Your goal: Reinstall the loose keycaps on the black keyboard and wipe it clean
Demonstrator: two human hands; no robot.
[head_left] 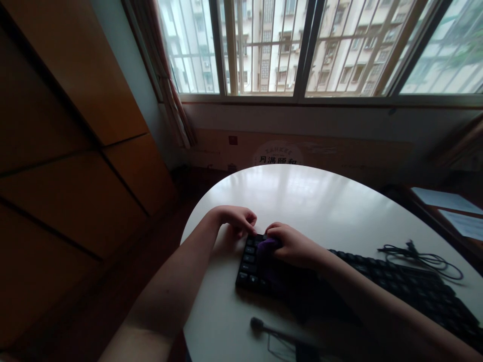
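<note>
Black and plastic, the long rectangular keyboard (248, 259) lies across the glossy white, round-edged table (279, 193), its left end before me. Over that end, a soft purple cloth (268, 245) is bunched in my right hand (290, 242), fingers closed on it. My left hand (238, 217) is loosely curled at the keyboard's far left corner; whether it grips the edge I cannot tell. Nearer me lies a dark-bristled brush (257, 324). Beyond the keyboard, towards the right, rests a coiled black cable (417, 255).
</note>
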